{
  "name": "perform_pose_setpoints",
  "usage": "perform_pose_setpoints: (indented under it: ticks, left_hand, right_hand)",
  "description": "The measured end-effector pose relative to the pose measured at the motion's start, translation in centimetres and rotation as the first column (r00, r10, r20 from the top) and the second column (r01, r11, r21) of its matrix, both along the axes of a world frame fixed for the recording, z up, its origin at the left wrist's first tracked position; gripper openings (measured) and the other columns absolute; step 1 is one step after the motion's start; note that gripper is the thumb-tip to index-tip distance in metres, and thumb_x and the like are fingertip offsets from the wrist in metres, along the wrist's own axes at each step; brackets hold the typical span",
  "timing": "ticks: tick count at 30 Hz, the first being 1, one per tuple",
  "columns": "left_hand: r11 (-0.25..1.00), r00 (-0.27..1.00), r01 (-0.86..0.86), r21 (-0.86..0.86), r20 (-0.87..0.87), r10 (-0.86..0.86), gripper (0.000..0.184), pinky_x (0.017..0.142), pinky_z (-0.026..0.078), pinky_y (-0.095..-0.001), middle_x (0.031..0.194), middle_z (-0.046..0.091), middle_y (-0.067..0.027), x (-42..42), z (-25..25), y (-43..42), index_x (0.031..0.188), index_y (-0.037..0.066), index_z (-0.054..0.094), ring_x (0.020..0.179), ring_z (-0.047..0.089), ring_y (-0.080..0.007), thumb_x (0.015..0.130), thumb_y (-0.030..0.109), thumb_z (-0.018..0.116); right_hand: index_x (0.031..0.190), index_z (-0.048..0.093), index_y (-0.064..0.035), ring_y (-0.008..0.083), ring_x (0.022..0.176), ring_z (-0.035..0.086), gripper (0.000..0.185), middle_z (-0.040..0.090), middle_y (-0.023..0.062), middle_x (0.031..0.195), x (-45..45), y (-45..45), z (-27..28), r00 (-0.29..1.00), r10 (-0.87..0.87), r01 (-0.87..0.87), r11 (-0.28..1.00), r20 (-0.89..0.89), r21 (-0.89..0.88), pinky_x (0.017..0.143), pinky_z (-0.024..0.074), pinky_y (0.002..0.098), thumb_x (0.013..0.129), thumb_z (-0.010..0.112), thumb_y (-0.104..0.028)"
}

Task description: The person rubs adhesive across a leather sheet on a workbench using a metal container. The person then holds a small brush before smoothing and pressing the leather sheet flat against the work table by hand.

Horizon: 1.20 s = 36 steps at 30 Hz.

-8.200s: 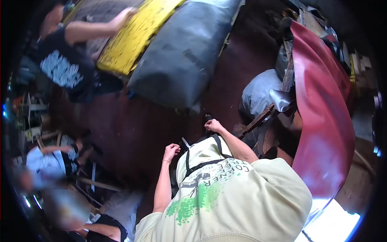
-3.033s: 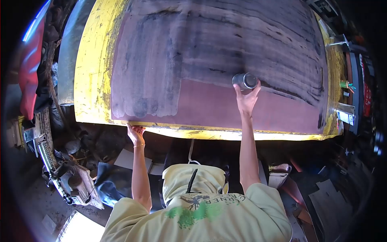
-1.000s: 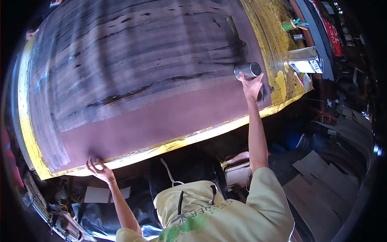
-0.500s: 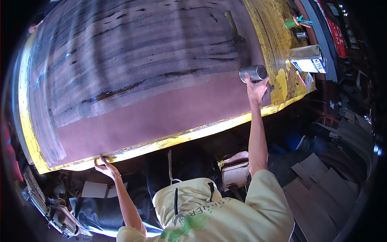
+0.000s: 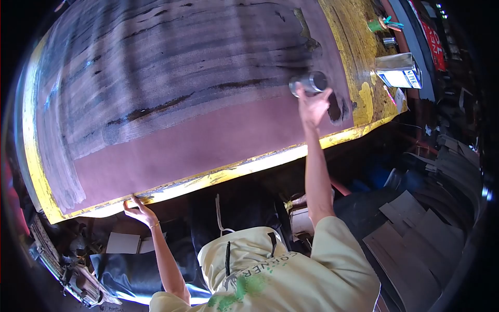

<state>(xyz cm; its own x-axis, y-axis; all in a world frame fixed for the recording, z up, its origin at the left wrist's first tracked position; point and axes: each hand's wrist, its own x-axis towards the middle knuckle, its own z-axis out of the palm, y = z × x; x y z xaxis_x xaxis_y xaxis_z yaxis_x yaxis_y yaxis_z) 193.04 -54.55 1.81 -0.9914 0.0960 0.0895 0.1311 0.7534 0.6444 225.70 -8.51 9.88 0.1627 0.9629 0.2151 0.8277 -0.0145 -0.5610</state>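
Note:
My right hand is wrapped round a metal can, which lies tilted on its side above the brown-purple sheet. The can is smeared by motion, and its mouth is hard to make out. Just right of that hand, a dark wet-looking patch marks the sheet. Dark streaks run across the upper part, while a plain band lies along the near side. At the near left, my left hand holds the yellow table edge, with a fingertip on top and other fingers partly hidden.
On the yellow right border stand a rectangular tin with a blue and white label, a small metal can and a green container with turquoise handles. Flattened cardboard lies low on the right. Below the table is a black covered surface.
My right hand has moved left with the can, uncovering the dark patch near the sheet's right border. My left hand stays at the edge.

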Motion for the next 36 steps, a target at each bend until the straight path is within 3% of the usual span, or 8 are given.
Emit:
perform_pose_setpoints:
  ticks: [7, 9, 13, 17, 23, 27, 31, 36]
  left_hand:
    - [0.998, 0.998, -0.006, -0.055, -0.056, 0.002, 0.058, 0.088, 0.036, -0.0424, 0.105, 0.045, -0.0169, -0.5, 1.2, -0.2, 0.109, -0.003, 0.049, 0.101, 0.043, -0.0283, 0.082, 0.047, 0.061]
    - [0.989, 0.988, -0.137, 0.048, -0.064, 0.140, 0.057, 0.085, 0.037, -0.0410, 0.098, 0.048, -0.0152, -1.7, 1.0, -1.6, 0.105, -0.003, 0.051, 0.098, 0.044, -0.0271, 0.081, 0.048, 0.061]
    - [0.915, 0.926, -0.375, 0.149, 0.102, 0.363, 0.058, 0.074, 0.039, -0.0335, 0.086, 0.043, -0.0083, -5.6, 0.3, -4.5, 0.088, -0.001, 0.047, 0.079, 0.043, -0.0178, 0.080, 0.055, 0.060]
    - [0.818, 0.850, -0.443, 0.367, 0.463, 0.252, 0.058, 0.050, 0.037, -0.0235, 0.085, 0.038, -0.0042, -7.3, 0.5, -4.7, 0.098, 0.004, 0.038, 0.064, 0.039, -0.0100, 0.076, 0.049, 0.067]
    - [0.817, 0.758, -0.490, 0.304, 0.612, 0.227, 0.070, 0.056, 0.049, -0.0276, 0.101, 0.038, -0.0094, -8.4, 2.4, -2.3, 0.111, 0.006, 0.030, 0.084, 0.047, -0.0157, 0.072, 0.046, 0.072]
    - [0.763, 0.811, -0.467, 0.447, 0.560, 0.168, 0.070, 0.058, 0.045, -0.0241, 0.102, 0.039, -0.0118, -8.6, 1.5, -2.7, 0.110, 0.003, 0.028, 0.081, 0.050, -0.0158, 0.070, 0.032, 0.079]
    - [0.650, 0.822, -0.467, 0.600, 0.564, 0.070, 0.067, 0.082, 0.041, -0.0307, 0.105, 0.039, -0.0112, -8.6, 0.5, -3.1, 0.112, 0.003, 0.028, 0.089, 0.045, -0.0151, 0.070, 0.017, 0.079]
    - [0.635, 0.834, -0.449, 0.629, 0.549, 0.046, 0.068, 0.079, 0.043, -0.0301, 0.104, 0.039, -0.0103, -9.0, 2.1, -2.8, 0.113, 0.003, 0.027, 0.090, 0.046, -0.0159, 0.069, 0.013, 0.079]
  right_hand:
    - [0.115, 0.035, -0.0002, 0.0396, 0.070, 0.064, 0.072, 0.062, 0.0213, 0.080, -10.5, -6.6, -1.5, 0.955, 0.290, -0.274, 0.942, -0.060, 0.194, 0.061, 0.0564, 0.0444, 0.067, 0.077, -0.033]
    - [0.115, 0.035, -0.0019, 0.0387, 0.072, 0.064, 0.071, 0.062, 0.0210, 0.084, -13.3, -8.9, -0.3, 0.929, 0.284, -0.278, 0.959, -0.237, 0.059, 0.062, 0.0557, 0.0438, 0.067, 0.078, -0.032]
    - [0.115, 0.035, -0.0027, 0.0380, 0.077, 0.064, 0.070, 0.063, 0.0191, 0.088, -18.3, -11.8, -0.6, 0.903, 0.394, -0.371, 0.916, -0.173, 0.151, 0.067, 0.0539, 0.0443, 0.067, 0.078, -0.030]
    - [0.115, 0.035, -0.0033, 0.0381, 0.078, 0.064, 0.070, 0.062, 0.0198, 0.089, -23.2, -15.2, -0.6, 0.869, 0.449, -0.427, 0.893, -0.207, 0.142, 0.068, 0.0535, 0.0447, 0.066, 0.078, -0.030]
    - [0.112, 0.038, -0.0050, 0.0365, 0.079, 0.064, 0.068, 0.062, 0.0186, 0.090, -30.2, -20.9, -0.7, 0.815, 0.545, -0.522, 0.838, -0.199, 0.157, 0.068, 0.0537, 0.0446, 0.066, 0.079, -0.032]
    - [0.113, 0.039, -0.0047, 0.0356, 0.081, 0.064, 0.069, 0.062, 0.0186, 0.092, -34.6, -23.7, -0.9, 0.764, 0.582, -0.566, 0.812, -0.279, 0.144, 0.069, 0.0533, 0.0432, 0.064, 0.080, -0.032]
    - [0.113, 0.040, -0.0044, 0.0352, 0.081, 0.064, 0.069, 0.062, 0.0182, 0.092, -39.6, -27.0, -0.7, 0.713, 0.655, -0.639, 0.754, -0.251, 0.154, 0.070, 0.0530, 0.0428, 0.064, 0.081, -0.032]
    - [0.112, 0.042, -0.0041, 0.0346, 0.081, 0.064, 0.069, 0.063, 0.0173, 0.091, -46.3, -30.5, -0.8, 0.631, 0.713, -0.703, 0.692, -0.307, 0.163, 0.070, 0.0525, 0.0427, 0.063, 0.081, -0.032]
